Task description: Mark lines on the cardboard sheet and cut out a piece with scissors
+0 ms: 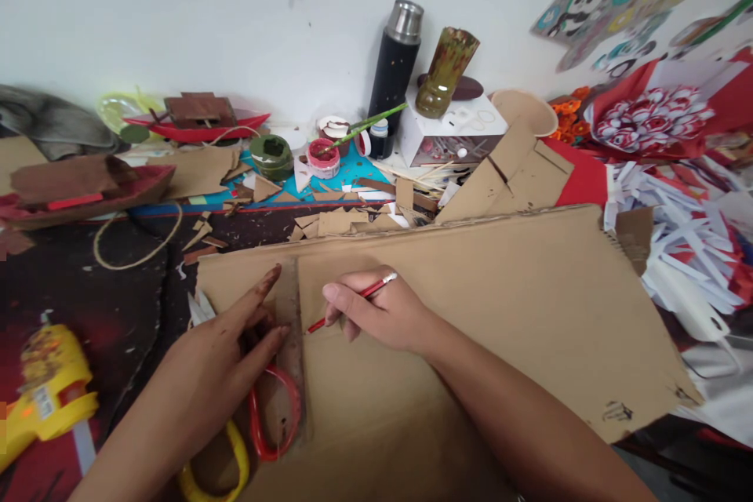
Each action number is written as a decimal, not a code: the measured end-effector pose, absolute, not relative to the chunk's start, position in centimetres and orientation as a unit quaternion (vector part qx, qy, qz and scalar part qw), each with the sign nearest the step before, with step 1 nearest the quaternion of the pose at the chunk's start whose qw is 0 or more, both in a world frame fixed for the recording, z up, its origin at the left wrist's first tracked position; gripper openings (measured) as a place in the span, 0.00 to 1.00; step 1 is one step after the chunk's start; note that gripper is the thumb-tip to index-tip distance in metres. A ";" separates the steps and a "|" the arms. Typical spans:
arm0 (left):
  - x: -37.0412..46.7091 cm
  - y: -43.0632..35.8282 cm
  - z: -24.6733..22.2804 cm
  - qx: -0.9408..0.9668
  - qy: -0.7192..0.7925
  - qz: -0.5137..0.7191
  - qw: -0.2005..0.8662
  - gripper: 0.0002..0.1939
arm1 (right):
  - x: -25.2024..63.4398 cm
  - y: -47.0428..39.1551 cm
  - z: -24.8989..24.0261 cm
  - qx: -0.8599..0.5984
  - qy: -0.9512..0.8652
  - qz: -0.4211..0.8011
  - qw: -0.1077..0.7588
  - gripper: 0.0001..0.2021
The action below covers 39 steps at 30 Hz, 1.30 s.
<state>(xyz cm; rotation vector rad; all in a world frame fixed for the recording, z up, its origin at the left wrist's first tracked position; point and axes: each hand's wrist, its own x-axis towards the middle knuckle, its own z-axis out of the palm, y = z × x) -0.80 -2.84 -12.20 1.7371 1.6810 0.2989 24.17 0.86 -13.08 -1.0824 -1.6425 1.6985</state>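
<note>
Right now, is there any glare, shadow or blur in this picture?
In the head view: soft shadow on the cardboard beside the right forearm; a bright highlight on the flask's metal cap; the red pencil reads clearly, while the glue gun's label is too soft to read.

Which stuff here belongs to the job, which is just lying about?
In use, seemingly:
red pencil, in the right hand
cardboard sheet, beneath both hands
flat strip, touched by the left hand

Probably lying about:
scissors, partly under the left hand
glue gun
black flask
red model boat
</note>
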 end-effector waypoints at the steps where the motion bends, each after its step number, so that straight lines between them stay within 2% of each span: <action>1: -0.8 -2.8 -12.2 0.667 0.649 0.115 0.347 0.45 | 24.2 0.9 -13.1 -0.401 -0.609 0.630 0.268 0.26; 29: -1.0 -3.0 -12.5 0.672 0.641 0.130 0.347 0.42 | 24.2 0.8 -13.2 -0.392 -0.607 0.633 0.277 0.24; 39: -0.7 -2.9 -12.1 0.648 0.663 0.101 0.361 0.47 | 24.2 0.8 -13.1 -0.395 -0.605 0.635 0.275 0.25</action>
